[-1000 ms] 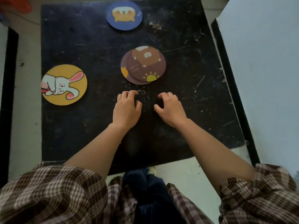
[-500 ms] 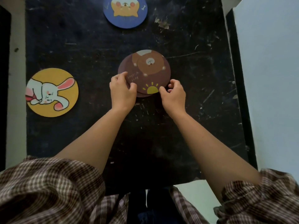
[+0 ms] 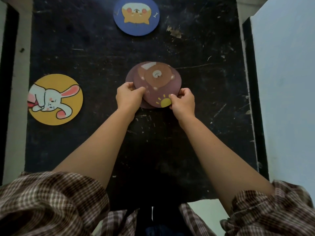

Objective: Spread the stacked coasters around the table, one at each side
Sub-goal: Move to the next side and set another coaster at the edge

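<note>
Bear coaster (image 3: 158,82) is pinched by right hand (image 3: 183,101); left hand (image 3: 128,97) grips the lower coaster (image 3: 130,78); both could be dragged together.

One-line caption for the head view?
Both hands, left hand and right hand, grip the brown bear coaster atop another mid-table.

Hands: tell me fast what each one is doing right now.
Left hand: closed, fingers pinching the left edge of the coaster stack.
Right hand: closed, fingers gripping the near right edge of the bear coaster on top.
</note>
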